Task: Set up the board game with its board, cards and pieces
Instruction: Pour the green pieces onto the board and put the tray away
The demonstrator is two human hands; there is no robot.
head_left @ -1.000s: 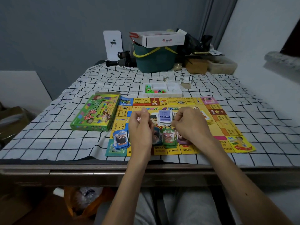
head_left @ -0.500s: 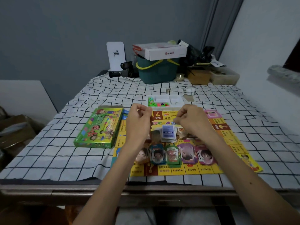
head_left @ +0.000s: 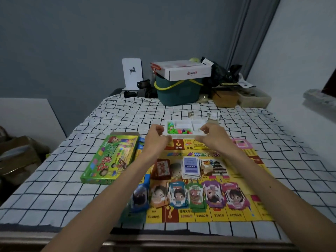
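While at tray (head_left: 182,123): L-grip (head_left: 156,137), R-grip (head_left: 213,136) curled.

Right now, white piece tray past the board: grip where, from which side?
Take the white tray by its near long rim, one hand toward each end, coming from the near side over the board. It lies flat, wide and shallow, with loose coloured pieces in open compartments, so a two-sided hold should keep it level. The left hand and right hand sit there; actual grip unclear.
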